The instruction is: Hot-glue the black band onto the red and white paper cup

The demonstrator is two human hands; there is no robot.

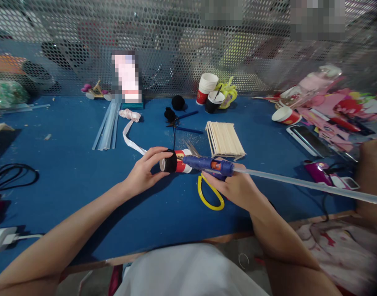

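My left hand (147, 170) grips a red paper cup (185, 161) lying on its side, its left part wrapped in black yarn. A strand of that yarn runs up to a small black ball (169, 114). In my right hand (234, 185) is a blue glue gun (207, 163), its nozzle at the cup's red wall. A long clear glue stick (299, 183) juts from the back of the gun toward the right. Below the gun lie scissors with yellow handles (210, 201), their blades partly hidden behind the cup and gun.
A popsicle-stick panel (225, 139) lies beyond my right hand. Spare glue sticks (106, 125), white ribbon (131, 115) and stacked paper cups (207, 84) stand farther back. Right are a phone (312, 141), a tipped cup (286, 116) and another person's arm (372, 181). Metal mesh (164, 49) borders the table.
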